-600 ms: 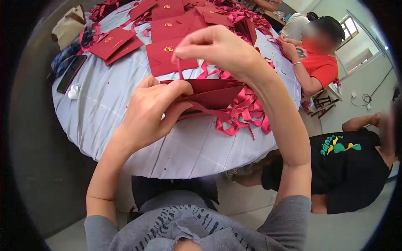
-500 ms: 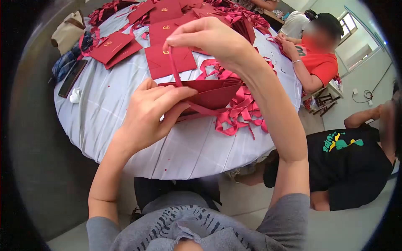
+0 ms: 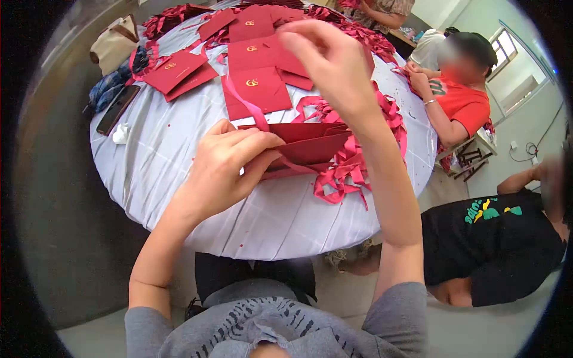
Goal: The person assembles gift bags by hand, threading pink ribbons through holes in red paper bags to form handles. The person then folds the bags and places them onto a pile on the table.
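My left hand (image 3: pixel 230 164) pinches the left end of a dark red paper bag (image 3: pixel 313 143), which lies tilted with its opening facing up. A pink-red ribbon (image 3: pixel 253 111) rises from the bag's edge beside my left fingers, and its upper part leans loosely to the left. Above the bag, my right hand (image 3: pixel 328 62) is raised with bent fingers apart and nothing visible in them; it is slightly blurred. Another strip of ribbon (image 3: pixel 296 167) runs along the bag's near side. Just beyond lies a flat red bag (image 3: pixel 256 89) with a gold logo.
A white cloth (image 3: pixel 161 167) covers the round table. More red bags (image 3: pixel 182 68) and a ribbon pile (image 3: pixel 343 176) lie on it. At left are a phone (image 3: pixel 118 110), a small white object (image 3: pixel 120 133) and a cream bag (image 3: pixel 114 45). Other people sit at right.
My right hand has let go of the ribbon and moved right, away from it. The ribbon, upright and taut before, now slants loosely left. My left hand still grips the bag.
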### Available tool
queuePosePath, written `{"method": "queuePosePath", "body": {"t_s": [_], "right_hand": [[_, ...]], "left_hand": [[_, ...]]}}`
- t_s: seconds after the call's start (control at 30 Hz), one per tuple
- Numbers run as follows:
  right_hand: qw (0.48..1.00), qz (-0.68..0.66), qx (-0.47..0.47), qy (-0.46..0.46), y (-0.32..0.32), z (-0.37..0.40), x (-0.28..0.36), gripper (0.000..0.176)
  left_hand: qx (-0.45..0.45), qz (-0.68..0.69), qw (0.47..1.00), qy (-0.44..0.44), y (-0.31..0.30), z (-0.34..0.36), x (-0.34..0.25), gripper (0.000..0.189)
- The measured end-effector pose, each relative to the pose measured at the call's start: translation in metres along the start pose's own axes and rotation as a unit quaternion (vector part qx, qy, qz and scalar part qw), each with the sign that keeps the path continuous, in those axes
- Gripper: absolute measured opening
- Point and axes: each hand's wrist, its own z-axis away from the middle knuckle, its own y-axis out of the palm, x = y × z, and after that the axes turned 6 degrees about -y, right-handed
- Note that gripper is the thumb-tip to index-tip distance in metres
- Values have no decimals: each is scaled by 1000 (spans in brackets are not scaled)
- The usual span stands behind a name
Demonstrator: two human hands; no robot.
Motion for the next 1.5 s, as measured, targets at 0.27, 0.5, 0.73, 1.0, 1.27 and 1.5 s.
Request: {"method": "queuePosePath", "body": {"t_s": [0.27, 0.5, 0.73, 1.0, 1.27, 1.5], "right_hand": [[952, 274, 138, 14, -14, 117, 39, 20], [966, 66, 147, 203, -31, 131, 32, 12], [953, 4, 130, 274, -64, 139, 32, 7], [945, 60, 57, 317, -100, 155, 44, 9], [969, -22, -130, 208, -94, 153, 57, 10], [912, -354, -191, 84, -60, 126, 42, 21]], "left_hand": [[-20, 9, 1000, -21, 4, -3, 8, 15], [-9, -33, 999, -40, -2, -8, 15, 14], [-16, -110, 992, -59, -7, -14, 17, 9], [-25, -183, 983, 3, -4, -40, 3, 13], [151, -95, 984, -25, 20, -63, 9, 16], [115, 62, 989, -66, 23, -69, 22, 12]]}}
